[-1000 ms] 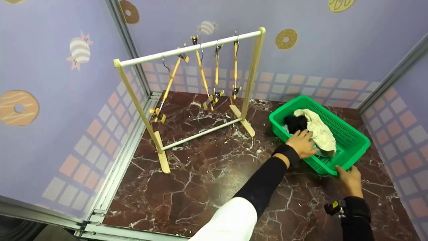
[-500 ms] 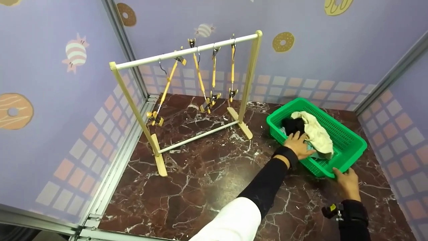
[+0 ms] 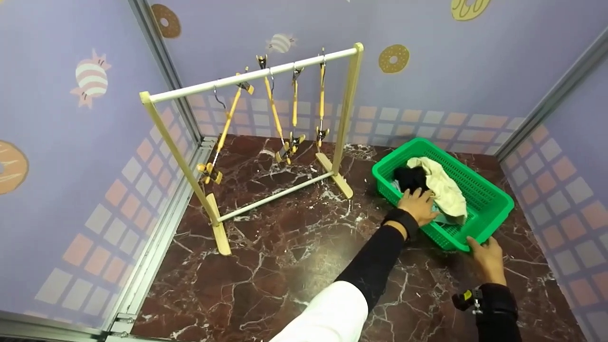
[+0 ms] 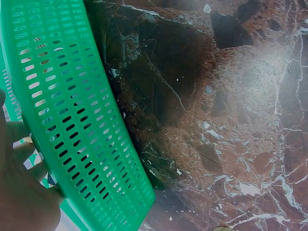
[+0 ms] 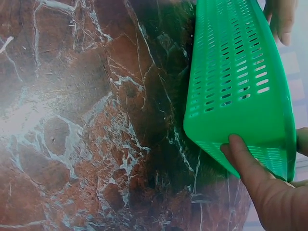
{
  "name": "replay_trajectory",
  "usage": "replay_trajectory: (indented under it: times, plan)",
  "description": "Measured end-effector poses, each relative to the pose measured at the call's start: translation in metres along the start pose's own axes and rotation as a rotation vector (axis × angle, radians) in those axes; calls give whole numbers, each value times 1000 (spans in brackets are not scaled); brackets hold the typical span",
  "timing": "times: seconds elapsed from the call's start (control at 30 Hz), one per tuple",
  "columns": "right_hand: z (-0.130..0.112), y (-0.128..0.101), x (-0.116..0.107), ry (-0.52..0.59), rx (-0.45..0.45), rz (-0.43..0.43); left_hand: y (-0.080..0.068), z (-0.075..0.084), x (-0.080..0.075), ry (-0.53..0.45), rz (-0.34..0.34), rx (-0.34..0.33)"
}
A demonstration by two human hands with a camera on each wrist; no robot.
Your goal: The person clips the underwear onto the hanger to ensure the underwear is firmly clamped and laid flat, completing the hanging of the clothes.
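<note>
A green plastic basket (image 3: pixel 494 213) with slotted walls stands on the marbled surface at the right, a cream cloth (image 3: pixel 446 190) and a black cloth (image 3: pixel 411 178) in it, with a pale blue cloth partly under them. My left hand (image 3: pixel 418 208) reaches over the basket's near long side, fingers spread and extended over the cloths; in the left wrist view its fingers show just beyond the rim. At the near corner my right hand (image 3: pixel 488 259) grips the basket, a digit over the rim and a finger (image 5: pixel 245 161) against the outer wall.
A wooden rack (image 3: pixel 350 109) stands left of the basket. Several yellow hangers (image 3: pixel 228 116) with black and yellow clips hang from its white top bar (image 3: pixel 228 81). Patterned walls (image 3: pixel 327 23) and metal frame posts (image 3: pixel 159 61) enclose the surface.
The head view has shifted slightly, so the rack and basket sit further left in it. My left fingers have shifted slightly over the cloths; my right hand keeps its grip on the basket.
</note>
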State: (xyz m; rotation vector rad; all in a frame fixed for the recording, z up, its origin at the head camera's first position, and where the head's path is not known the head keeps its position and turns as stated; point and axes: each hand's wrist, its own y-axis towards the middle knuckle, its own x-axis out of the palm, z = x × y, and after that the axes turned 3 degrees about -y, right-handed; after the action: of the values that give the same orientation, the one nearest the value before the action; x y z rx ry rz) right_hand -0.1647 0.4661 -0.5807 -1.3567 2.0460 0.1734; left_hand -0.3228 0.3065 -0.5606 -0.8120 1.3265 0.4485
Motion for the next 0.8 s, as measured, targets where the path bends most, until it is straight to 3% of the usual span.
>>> replay_trajectory:
  times: [0.13,0.33,0.5,0.6,0.8]
  plan:
    - [-1,-1,-1,-32,-11,17,3,-1,3,-24,80,50]
    - [-2,-3,-1,-31,-12,1,0,-5,2,-69,390,208]
    - [-3,-3,0,-30,-18,11,-6,-8,-8,-177,556,229]
    - [-2,-4,0,-22,-18,19,-7,-10,-10,-236,581,210]
    - [-1,-5,1,-11,-9,27,-8,-19,-8,-261,553,166]
